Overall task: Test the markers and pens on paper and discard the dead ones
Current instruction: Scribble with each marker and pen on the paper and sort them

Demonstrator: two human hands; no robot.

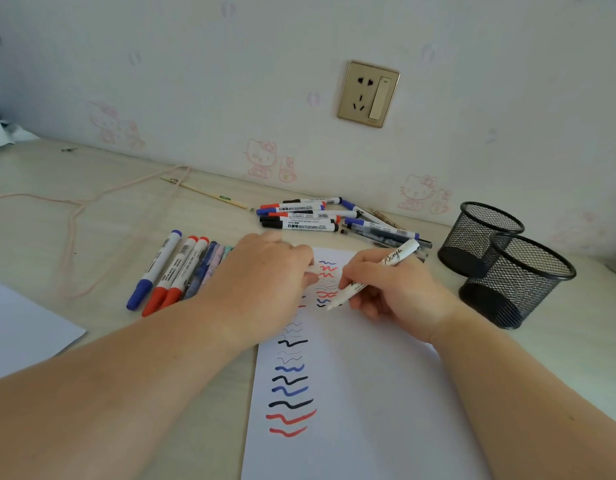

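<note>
The right hand grips a white pen with black script on its barrel, fingers curled round it, tip down on the sheet of paper beside a short black mark. The pen slants up and to the right, its rear end near the pile of pens at the back.

The left hand lies palm down on the upper left part of the paper, fingers extended and pressing the sheet flat; it holds nothing.

The paper lies on the desk and carries a column of wavy test strokes in red, blue and black, some bold, some faint grey.

Left of the paper a row of capped markers lies side by side: one blue, two red, then patterned pens partly hidden by the left hand. Behind the paper sits a loose pile of whiteboard markers and pens. Two black mesh pen cups stand at the right, touching each other. A wall socket is mounted above the desk.
</note>
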